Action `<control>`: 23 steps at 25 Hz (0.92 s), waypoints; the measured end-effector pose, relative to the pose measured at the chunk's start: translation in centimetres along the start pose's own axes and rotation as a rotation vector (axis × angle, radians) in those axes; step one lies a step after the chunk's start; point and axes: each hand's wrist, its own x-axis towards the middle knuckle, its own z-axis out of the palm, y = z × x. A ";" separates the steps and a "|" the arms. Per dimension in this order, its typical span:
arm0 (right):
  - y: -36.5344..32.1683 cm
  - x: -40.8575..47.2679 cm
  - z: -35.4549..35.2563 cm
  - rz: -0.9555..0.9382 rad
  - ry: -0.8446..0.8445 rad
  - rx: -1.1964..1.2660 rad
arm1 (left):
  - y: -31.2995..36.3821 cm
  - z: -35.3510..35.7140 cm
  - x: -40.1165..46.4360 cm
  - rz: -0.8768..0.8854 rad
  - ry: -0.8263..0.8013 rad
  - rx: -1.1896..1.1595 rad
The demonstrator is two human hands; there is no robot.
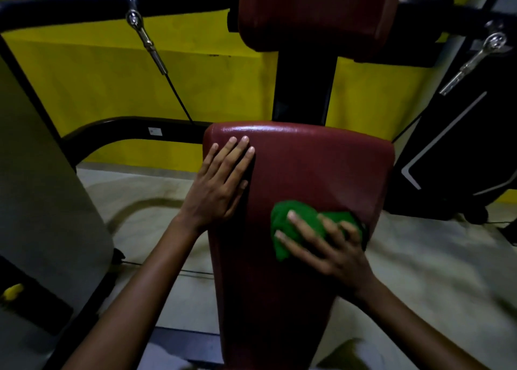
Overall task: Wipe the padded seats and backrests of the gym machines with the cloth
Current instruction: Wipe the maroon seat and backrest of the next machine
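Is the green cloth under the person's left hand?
No. The green cloth lies under the right hand, while the left hand rests flat on the bare red pad.

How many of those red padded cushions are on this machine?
2 in view. The large red pad lies in the middle, under both hands, the right hand pressing the green cloth on it. The upper red pad sits at the top, partly cropped. Others may lie out of frame.
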 end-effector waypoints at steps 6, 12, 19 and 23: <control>3.5 0.4 -1.0 0.239 -0.019 0.008 | 0.1 -0.1 0.0 -0.007 -0.001 0.024; 1.5 -5.5 -0.8 -0.085 -0.073 -0.005 | 0.3 0.2 0.0 -0.003 0.017 0.015; 0.6 -4.9 -0.6 0.180 -0.044 0.050 | 0.8 1.0 0.0 -0.052 0.060 0.023; 1.2 -6.8 -1.0 -0.126 -0.130 0.007 | 0.7 1.2 -0.1 -0.042 0.068 0.029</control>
